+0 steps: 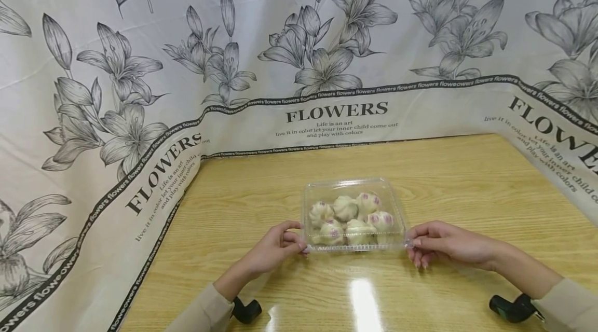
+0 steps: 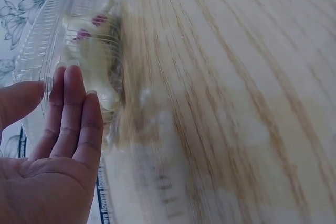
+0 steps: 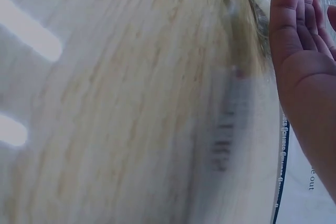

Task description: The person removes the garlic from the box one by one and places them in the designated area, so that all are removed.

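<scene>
A clear plastic clamshell box (image 1: 352, 187) with its lid down sits in the middle of the wooden table. Inside it are several pale, bun-like pieces (image 1: 345, 208), some with pinkish-purple marks. My left hand (image 1: 271, 251) pinches the box's near left corner; in the left wrist view, the thumb (image 2: 21, 100) is on one side of the ribbed rim and the fingers are on the other. At the near right corner, my right hand (image 1: 448, 244) grips the edge between thumb and fingers. In the right wrist view, this hand (image 3: 302, 40) covers part of the box.
The wood-grain table (image 1: 247, 187) is bounded at the back and sides by a white curtain (image 1: 336, 135) printed with flowers and lettering. Black curved pieces (image 1: 246, 310) show beside both sleeves. Light glares off the tabletop near the front.
</scene>
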A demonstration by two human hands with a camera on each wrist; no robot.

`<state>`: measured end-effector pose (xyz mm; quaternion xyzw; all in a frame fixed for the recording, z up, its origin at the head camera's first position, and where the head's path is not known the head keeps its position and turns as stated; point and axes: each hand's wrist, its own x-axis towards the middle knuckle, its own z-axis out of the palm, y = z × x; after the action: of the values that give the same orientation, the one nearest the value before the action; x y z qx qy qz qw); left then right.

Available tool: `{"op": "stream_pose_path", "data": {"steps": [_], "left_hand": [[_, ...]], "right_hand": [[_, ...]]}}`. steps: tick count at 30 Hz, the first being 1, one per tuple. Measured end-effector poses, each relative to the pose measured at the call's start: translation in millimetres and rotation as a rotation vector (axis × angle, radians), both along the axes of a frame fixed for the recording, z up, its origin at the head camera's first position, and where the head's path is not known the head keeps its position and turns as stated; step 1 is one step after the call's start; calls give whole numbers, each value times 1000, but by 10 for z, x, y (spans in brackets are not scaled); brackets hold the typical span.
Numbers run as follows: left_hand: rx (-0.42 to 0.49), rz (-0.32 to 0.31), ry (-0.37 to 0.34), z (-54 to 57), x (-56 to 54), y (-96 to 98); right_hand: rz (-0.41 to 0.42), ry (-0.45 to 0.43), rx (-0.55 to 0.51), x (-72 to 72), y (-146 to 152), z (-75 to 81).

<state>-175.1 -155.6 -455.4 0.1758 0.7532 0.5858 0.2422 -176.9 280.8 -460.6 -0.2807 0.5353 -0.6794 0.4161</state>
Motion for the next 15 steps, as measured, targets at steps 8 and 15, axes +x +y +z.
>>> {"op": "stream_pose_path", "data": {"steps": [8, 15], "left_hand": [[24, 5, -19, -14, -2, 8], [43, 11, -44, -21, 8, 2]], "right_hand": [[4, -52, -23, 7, 2, -20], [-6, -41, -31, 12, 2, -34]]}}
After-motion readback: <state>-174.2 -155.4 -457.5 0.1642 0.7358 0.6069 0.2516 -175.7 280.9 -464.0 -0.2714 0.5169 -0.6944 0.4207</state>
